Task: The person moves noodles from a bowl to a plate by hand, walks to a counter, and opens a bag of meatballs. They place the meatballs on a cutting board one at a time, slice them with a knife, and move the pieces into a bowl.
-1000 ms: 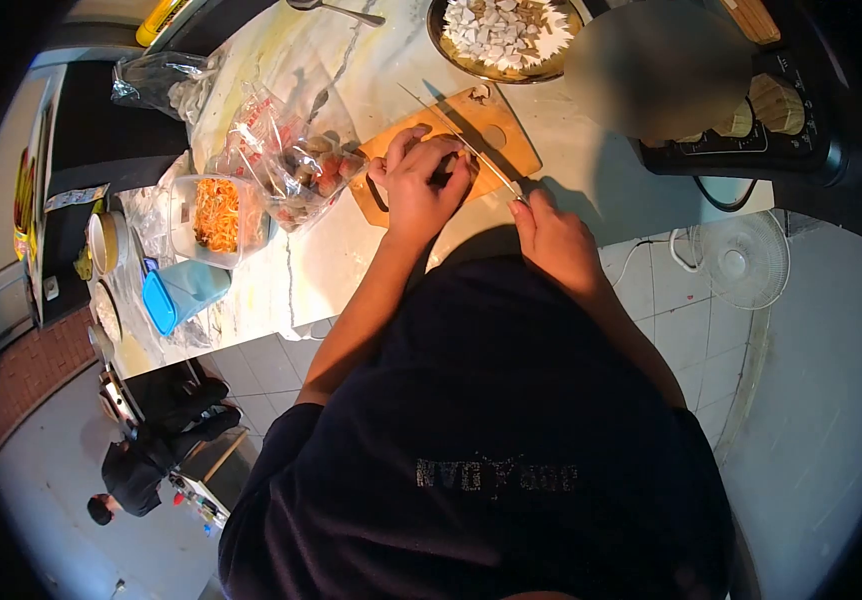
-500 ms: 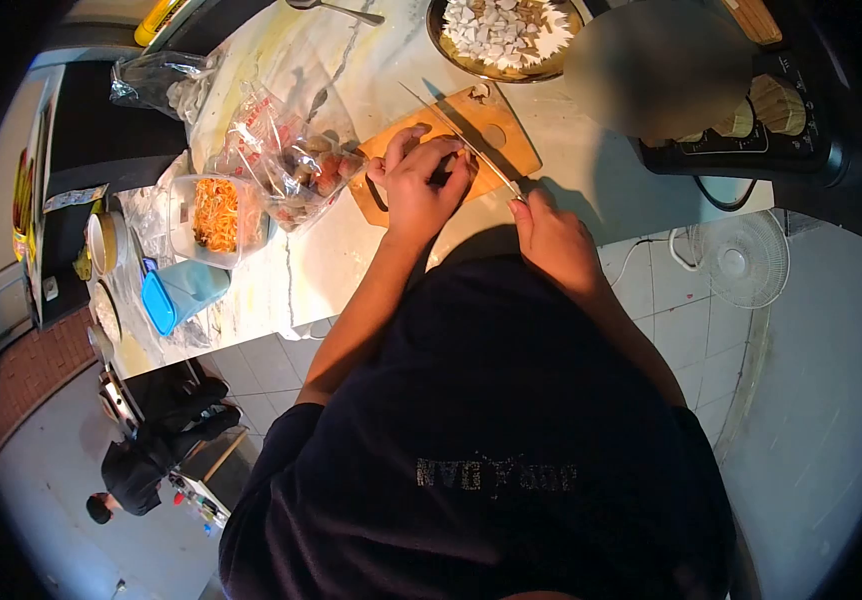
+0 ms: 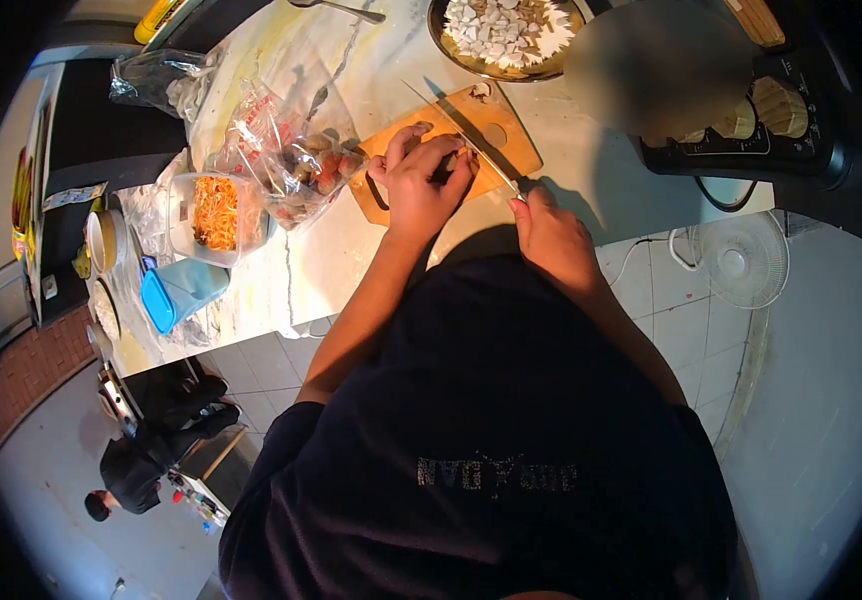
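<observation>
In the head view, the left hand [image 3: 419, 190] curled over a small dark piece [image 3: 441, 172], pinning it to the wooden cutting board [image 3: 499, 140] at upper centre. The right hand [image 3: 551, 235] gripped the knife [image 3: 473, 147] by its handle, with the blade slanting across the board beside the left fingers. A clear food bag [image 3: 291, 165] lay just left of the board, and a bowl [image 3: 435, 35] of white pieces sat above it.

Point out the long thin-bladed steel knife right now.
Head view, upper centre: the knife lies slanted across the wooden cutting board, handle in the right hand, blade beside the left hand.
</observation>
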`<state>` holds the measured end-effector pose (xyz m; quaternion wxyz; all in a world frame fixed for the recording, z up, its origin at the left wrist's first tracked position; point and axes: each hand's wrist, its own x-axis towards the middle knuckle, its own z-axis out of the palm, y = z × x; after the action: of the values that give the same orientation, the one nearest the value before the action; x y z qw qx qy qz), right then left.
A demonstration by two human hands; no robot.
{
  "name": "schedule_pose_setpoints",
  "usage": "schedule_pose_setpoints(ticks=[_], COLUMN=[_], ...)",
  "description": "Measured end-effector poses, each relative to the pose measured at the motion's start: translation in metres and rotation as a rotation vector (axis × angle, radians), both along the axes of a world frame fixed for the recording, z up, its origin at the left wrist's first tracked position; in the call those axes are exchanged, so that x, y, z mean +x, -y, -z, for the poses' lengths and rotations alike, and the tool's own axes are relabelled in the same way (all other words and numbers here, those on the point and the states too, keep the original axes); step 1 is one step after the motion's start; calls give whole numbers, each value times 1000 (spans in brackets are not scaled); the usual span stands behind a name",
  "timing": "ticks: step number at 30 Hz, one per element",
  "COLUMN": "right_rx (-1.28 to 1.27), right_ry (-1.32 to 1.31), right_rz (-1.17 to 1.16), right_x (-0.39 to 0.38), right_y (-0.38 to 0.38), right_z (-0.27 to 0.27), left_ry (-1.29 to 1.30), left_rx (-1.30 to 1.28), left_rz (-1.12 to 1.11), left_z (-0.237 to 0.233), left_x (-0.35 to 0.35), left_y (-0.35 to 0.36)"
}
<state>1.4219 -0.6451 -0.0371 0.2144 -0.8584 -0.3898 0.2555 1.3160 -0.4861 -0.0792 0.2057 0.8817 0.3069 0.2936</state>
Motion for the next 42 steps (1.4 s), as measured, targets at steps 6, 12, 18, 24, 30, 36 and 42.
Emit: schedule_pose_setpoints(ticks=[6,12,18,24,30,36,42], right_rx=[49,5,-6,33,54,-45,-41], right_ry=[31,-76,-123,-54,2,-43,-59], right_rz=[30,43,5,-31,-29,-25,-10], right_x=[4,4,3,1,-1,-1,-3], right_y=[2,4,4,6,6,2,1], right_z=[9,5,0,5,7,6,6], left_ry=[15,33,36,41,39,18,73], left_rx=[47,23,20,-5,-8,-8,5], left_rz=[20,17,3,22,23,20,1], left_z=[-1,1,1,-1,2,1,2], left_x=[1,1,0,-3,-4,-3,-1], left_y=[1,0,0,1,1,0,0])
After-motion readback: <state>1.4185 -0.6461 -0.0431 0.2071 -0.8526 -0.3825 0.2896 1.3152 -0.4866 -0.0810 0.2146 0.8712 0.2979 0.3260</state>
